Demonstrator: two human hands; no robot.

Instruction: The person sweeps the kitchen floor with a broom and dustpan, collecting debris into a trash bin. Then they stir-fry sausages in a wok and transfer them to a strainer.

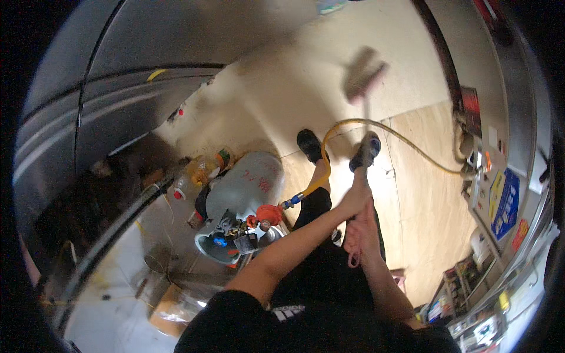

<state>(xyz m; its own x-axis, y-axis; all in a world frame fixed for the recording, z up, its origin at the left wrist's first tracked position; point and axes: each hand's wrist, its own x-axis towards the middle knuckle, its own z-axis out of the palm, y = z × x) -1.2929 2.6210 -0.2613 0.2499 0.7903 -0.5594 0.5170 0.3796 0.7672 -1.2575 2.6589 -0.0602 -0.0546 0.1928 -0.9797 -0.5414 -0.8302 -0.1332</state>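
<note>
Both my hands are closed one beyond the other around the handle of a broom (365,81). My left hand (357,198) is farther along the handle. My right hand (359,229) grips near its top end, where a pink hanging loop (353,259) sticks out. The blurred pinkish-brown broom head is over the pale floor (410,70), beyond my dark shoes (366,150). Most of the handle is thin and blurred, and my fingers hide its upper part. A yellow gas hose (353,121) arcs across the view near the handle; whether they touch I cannot tell.
A grey gas cylinder (242,189) with a red regulator (269,215) lies to my left, near plastic bottles (201,170). A dark metal cabinet (145,39) borders the upper left. The hose runs to a unit bearing a blue sticker (507,203) at right.
</note>
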